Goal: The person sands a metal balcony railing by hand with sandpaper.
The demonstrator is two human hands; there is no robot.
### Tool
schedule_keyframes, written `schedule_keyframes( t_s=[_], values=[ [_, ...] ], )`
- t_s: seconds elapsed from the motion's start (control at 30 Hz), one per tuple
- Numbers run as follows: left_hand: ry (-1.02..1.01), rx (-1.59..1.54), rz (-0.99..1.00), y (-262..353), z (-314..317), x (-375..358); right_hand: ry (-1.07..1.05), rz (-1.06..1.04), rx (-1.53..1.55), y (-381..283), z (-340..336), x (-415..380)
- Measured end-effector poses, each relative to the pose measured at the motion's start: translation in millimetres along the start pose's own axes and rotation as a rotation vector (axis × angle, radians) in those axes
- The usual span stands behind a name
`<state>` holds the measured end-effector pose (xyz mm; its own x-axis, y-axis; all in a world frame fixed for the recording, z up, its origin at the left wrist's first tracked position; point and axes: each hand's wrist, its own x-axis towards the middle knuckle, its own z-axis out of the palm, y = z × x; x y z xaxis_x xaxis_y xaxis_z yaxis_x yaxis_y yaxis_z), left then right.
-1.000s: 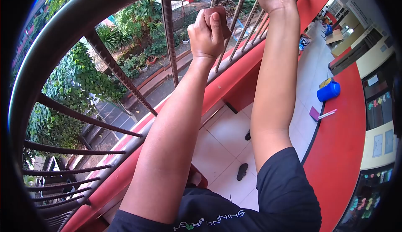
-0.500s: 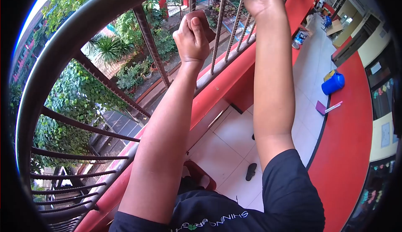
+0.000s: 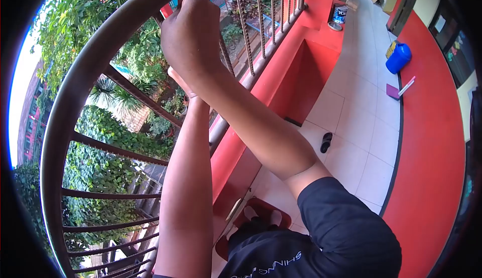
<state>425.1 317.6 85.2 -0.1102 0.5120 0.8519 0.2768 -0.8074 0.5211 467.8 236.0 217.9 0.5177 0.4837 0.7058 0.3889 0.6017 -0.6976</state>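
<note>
My right hand (image 3: 192,34) is raised at the top, closed, its fingers bent at the curved brown top rail (image 3: 75,87). What it grips, if anything, is hidden by the hand. Behind the right wrist, my left hand (image 3: 182,82) shows only in part, close to the upright bars; its fingers are mostly covered and nothing can be made out in it. My right forearm crosses in front of my left hand. Ribbed metal bars (image 3: 143,100) run from the top rail down to the lower rail (image 3: 217,138).
My feet in socks rest on a red stool (image 3: 283,219). Dark sandals (image 3: 326,142) lie on the white tiles. A can (image 3: 340,14) stands on the red ledge. Against the red wall are a blue container (image 3: 398,58) and a purple dustpan (image 3: 392,92). Plants grow beyond the railing.
My right hand has swung left across my left arm to the top rail. My left hand has moved left and down; the reddish-brown pad it held is now out of sight. The view has shifted.
</note>
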Motion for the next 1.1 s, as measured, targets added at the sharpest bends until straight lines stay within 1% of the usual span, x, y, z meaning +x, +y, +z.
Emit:
schedule_keyframes(
  t_s=[0.03, 0.07, 0.1, 0.17, 0.2, 0.23, 0.27, 0.3, 0.33, 0.37, 0.43, 0.47, 0.5, 0.57, 0.63, 0.67, 0.7, 0.73, 0.77, 0.8, 0.83, 0.87, 0.9, 0.97, 1.0, 1.03, 1.1],
  values=[
    [0.012, -0.019, 0.000, 3.0, 0.3, -1.3, -0.047, 0.032, -0.031, -3.5, -0.2, -2.9],
    [0.033, -0.042, 0.007, 6.5, 2.8, 1.4, 0.010, -0.087, 0.065, -2.3, 2.0, -9.5],
    [0.055, -0.063, 0.010, 11.2, 4.2, 3.1, 0.005, -0.092, 0.068, 2.4, -0.5, -7.9],
    [0.092, -0.100, 0.016, 22.3, 2.9, 4.6, 0.075, -0.156, -0.008, 17.8, -16.6, 4.2],
    [0.092, -0.078, -0.005, 37.4, 0.1, 4.7, 0.216, -0.140, -0.031, 30.4, -24.3, 23.5],
    [0.119, -0.050, -0.005, 32.5, 2.2, 3.4, 0.353, -0.119, -0.052, 43.6, -34.0, 46.9],
    [0.095, -0.053, -0.045, 30.3, 1.5, 2.4, 0.312, 0.102, -0.226, 36.5, -50.8, 72.3],
    [0.077, -0.053, -0.086, 29.2, 0.2, 2.2, 0.340, 0.117, -0.164, 49.6, -50.2, 97.6],
    [0.120, -0.042, -0.045, 33.8, 1.0, 3.5, 0.387, 0.028, -0.236, 91.5, -37.7, 129.5],
    [0.102, -0.032, -0.010, 30.5, -2.8, 4.1, 0.432, -0.061, -0.303, 126.1, -22.7, 146.4],
    [0.079, -0.108, -0.088, 35.4, -5.2, 4.5, 0.274, -0.082, -0.474, 87.0, -21.0, 120.7],
    [0.076, -0.131, -0.084, 32.8, -5.1, 4.8, 0.329, -0.137, -0.354, 71.6, -14.3, 101.2],
    [0.066, -0.157, -0.081, 29.1, -4.9, 4.6, -0.113, 0.210, -0.038, 6.5, -40.3, 71.6],
    [0.066, -0.128, -0.063, 29.4, -6.2, 5.3, 0.120, -0.171, -0.182, 40.3, -14.4, 54.5],
    [0.083, -0.114, -0.042, 35.8, -8.1, 7.3, -0.025, 0.022, -0.020, 11.2, -12.6, 30.4],
    [0.076, -0.081, -0.042, 35.5, -8.3, 7.8, 0.074, -0.103, -0.101, 25.7, -2.1, 23.2],
    [0.073, -0.046, -0.046, 31.5, -8.2, 6.2, 0.206, -0.191, -0.064, 0.9, 11.2, 6.8],
    [0.041, -0.041, -0.037, 27.0, -10.4, 5.4, 0.110, -0.033, -0.004, -25.0, 4.1, -6.6],
    [0.051, -0.044, -0.037, 27.9, -16.5, 1.6, 0.014, 0.123, 0.060, -52.3, -0.4, -16.5],
    [0.000, -0.051, -0.030, 29.1, -21.7, -2.4, 0.011, 0.116, 0.058, -53.1, -0.4, -18.8],
    [-0.054, -0.055, -0.029, 30.5, -27.2, -10.5, -0.020, 0.176, 0.154, -44.0, -2.1, -20.4],
    [-0.067, -0.084, -0.118, 31.3, -32.4, -25.9, -0.054, 0.240, 0.251, -36.2, -4.2, -20.2],
    [0.021, -0.163, -0.155, 38.5, -37.6, -43.6, -0.007, 0.348, 0.523, -33.9, -6.7, -15.3],
    [0.063, -0.066, -0.021, 57.4, -67.3, -80.1, 0.002, 0.471, 0.702, 3.1, -19.6, 10.4],
    [0.031, -0.053, 0.010, 66.0, -83.9, -97.9, 0.126, 0.567, 0.804, 1.0, -15.8, 17.7],
    [-0.003, -0.043, 0.040, 74.3, -102.0, -114.6, 0.006, 0.675, 0.875, 33.4, -16.0, 39.2],
    [0.012, 0.011, 0.089, 91.2, -143.1, -142.5, -0.209, 0.799, 0.956, 13.6, -13.2, 45.0]
  ],
)
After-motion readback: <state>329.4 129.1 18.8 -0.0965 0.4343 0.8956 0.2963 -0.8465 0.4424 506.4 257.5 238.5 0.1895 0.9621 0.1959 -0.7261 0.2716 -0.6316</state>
